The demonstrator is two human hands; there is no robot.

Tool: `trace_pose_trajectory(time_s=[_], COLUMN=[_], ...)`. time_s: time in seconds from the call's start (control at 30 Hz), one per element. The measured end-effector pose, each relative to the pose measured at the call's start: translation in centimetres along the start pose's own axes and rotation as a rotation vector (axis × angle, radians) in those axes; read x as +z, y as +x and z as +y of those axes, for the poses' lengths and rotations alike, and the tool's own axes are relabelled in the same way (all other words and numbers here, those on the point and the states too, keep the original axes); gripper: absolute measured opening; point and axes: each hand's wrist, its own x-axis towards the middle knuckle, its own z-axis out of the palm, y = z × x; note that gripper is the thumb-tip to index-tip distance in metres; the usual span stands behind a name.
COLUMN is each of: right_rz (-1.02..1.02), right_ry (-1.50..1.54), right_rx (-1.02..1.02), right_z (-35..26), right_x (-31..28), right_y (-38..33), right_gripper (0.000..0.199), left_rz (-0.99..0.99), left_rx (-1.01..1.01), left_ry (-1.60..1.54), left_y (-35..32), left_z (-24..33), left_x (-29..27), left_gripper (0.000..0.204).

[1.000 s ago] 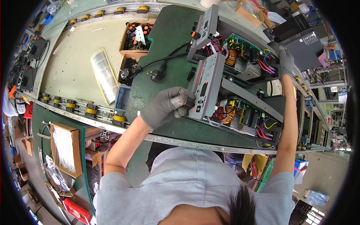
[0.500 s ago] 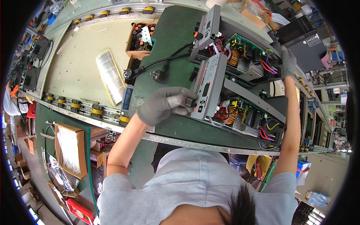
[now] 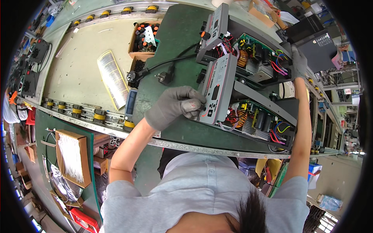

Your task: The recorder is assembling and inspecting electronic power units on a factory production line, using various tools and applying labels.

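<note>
Two grey welding machines with uncovered circuit boards lie side by side on the green bench mat, the near one [image 3: 258, 123] and the far one [image 3: 258, 58]. My gloved left hand [image 3: 176, 106] is at the lower end of the near machine's front panel [image 3: 218, 89]. Its thumb and fingers are pinched round a black knob, now mostly hidden by the glove. Another black knob [image 3: 201, 75] shows higher on that panel. My gloved right hand [image 3: 299, 64] grips the rear end of the far machine's casing; its fingertips are partly hidden. Coloured wires and copper coils are exposed inside both machines.
Black power cords with plugs [image 3: 165, 77] lie left of the machines. Beyond them are a box of black and orange knobs [image 3: 145, 39], a box of small black parts [image 3: 138, 64] and a printed sheet [image 3: 112, 79]. A roller rail [image 3: 77, 110] runs along the bench.
My left hand has shifted slightly and rolled its fingers over the knob, which showed between them before. My right hand stays at the far machine's rear end.
</note>
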Motion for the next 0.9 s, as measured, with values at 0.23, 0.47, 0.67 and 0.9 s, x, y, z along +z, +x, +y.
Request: trace_pose_trajectory(time_s=[0.23, 0.47, 0.67, 0.9], right_rz=[0.779, 0.029, -0.945, -0.894], right_ry=[-0.834, -0.084, 0.874, 1.002], right_rx=[-0.704, -0.121, 0.732, 0.416], right_z=[1.8, 0.4, -1.7, -0.8], right_x=[5.4, -0.9, -7.7, -10.5], right_y=[-3.5, 0.4, 6.2, 7.7], right_gripper=[0.059, 0.060, 0.061, 0.042], left_rz=[0.052, 0.156, 0.148, 0.067], left_rx=[0.056, 0.068, 0.070, 0.195], left_ry=[0.036, 0.087, 0.050, 0.065], left_y=[-0.1, -0.5, -1.0, -0.6], left_z=[-0.6, -1.0, -1.0, -1.2], left_x=[0.8, 1.9, 1.5, 2.1], left_gripper=[0.024, 0.030, 0.027, 0.020])
